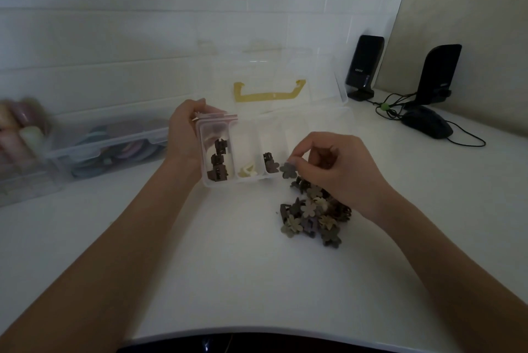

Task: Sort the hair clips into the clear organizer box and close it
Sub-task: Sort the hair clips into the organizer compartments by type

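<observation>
A clear organizer box (274, 135) sits open at the centre of the frame on a white desk (228, 267), its lid raised behind it. The left hand (185, 135) grips the box's left edge, fingers curled round it. The right hand (337, 169) pinches a grey flower hair clip (287, 169) between its fingers, just beside the box's right compartment. A pile of hair clips (311, 215) lies below that hand. Brown clips (217, 161) fill the left compartment.
</observation>
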The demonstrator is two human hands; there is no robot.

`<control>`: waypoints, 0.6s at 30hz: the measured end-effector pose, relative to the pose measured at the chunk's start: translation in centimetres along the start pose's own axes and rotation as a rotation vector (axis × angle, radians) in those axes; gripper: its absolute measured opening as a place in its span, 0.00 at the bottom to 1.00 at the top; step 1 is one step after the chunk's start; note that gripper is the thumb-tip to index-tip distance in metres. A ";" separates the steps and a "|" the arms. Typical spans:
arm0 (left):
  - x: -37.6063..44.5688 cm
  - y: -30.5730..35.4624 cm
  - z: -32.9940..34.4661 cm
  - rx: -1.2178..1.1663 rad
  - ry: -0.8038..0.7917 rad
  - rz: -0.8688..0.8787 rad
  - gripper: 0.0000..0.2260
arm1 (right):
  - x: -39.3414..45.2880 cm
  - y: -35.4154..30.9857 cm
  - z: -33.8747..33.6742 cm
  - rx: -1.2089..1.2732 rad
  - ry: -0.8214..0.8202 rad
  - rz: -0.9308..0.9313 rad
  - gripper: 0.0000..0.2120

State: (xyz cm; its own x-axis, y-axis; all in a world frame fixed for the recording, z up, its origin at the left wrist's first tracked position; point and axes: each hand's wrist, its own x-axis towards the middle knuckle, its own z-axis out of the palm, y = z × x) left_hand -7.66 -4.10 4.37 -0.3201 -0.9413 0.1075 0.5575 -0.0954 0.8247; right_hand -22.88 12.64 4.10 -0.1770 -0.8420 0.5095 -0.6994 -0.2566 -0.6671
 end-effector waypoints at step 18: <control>0.5 -0.4 -0.3 0.056 -0.010 0.019 0.18 | 0.0 -0.5 0.1 -0.221 0.098 -0.071 0.13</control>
State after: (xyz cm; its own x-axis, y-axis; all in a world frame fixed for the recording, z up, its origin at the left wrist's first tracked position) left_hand -7.84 -4.67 3.93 -0.3173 -0.9396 0.1288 0.5197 -0.0587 0.8523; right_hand -22.48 12.66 4.35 -0.1804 -0.7730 0.6082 -0.8453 -0.1944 -0.4977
